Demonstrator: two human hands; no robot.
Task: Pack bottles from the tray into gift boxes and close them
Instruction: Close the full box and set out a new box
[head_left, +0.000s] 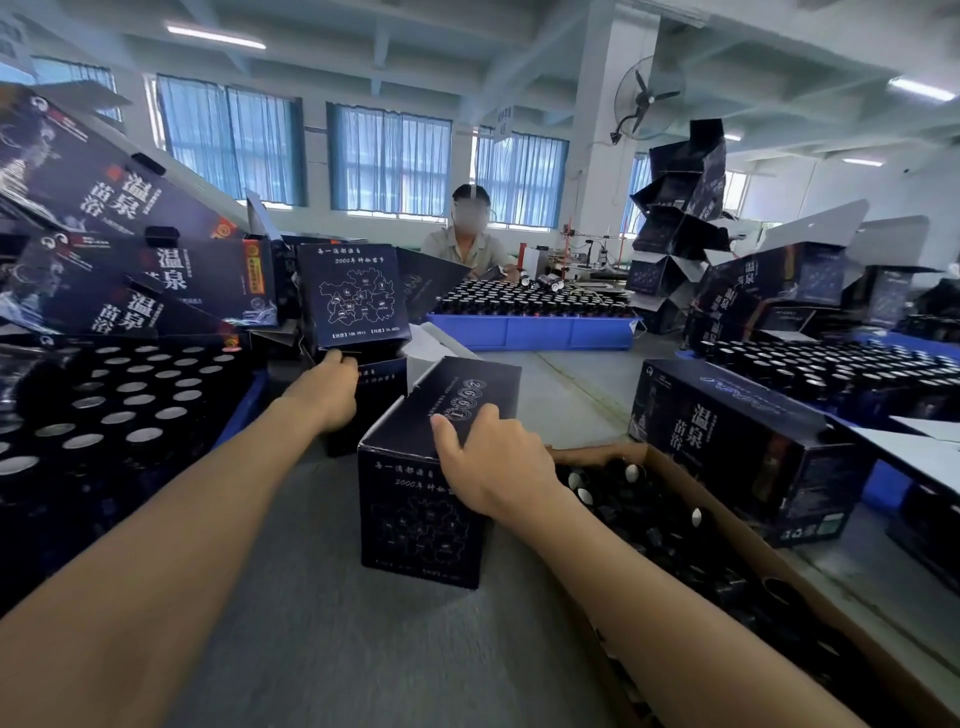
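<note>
Gift box (415, 499), dark and closed, set on end mid-worktop (363, 649), held at its top near corner by right grip (493, 462), thumb flat on the lid and fingers bent over the edge. Just behind, to the left, second box (353, 296) with a white map print, clasped along its lower edge by left grip (327, 389). At left, blue tray (244, 405) packed with capped bottles (119, 415), under a heap of boxes (130, 249). At right, cardboard carton (727, 509) of bottles. Across the worktop, seated worker (467, 244).
</note>
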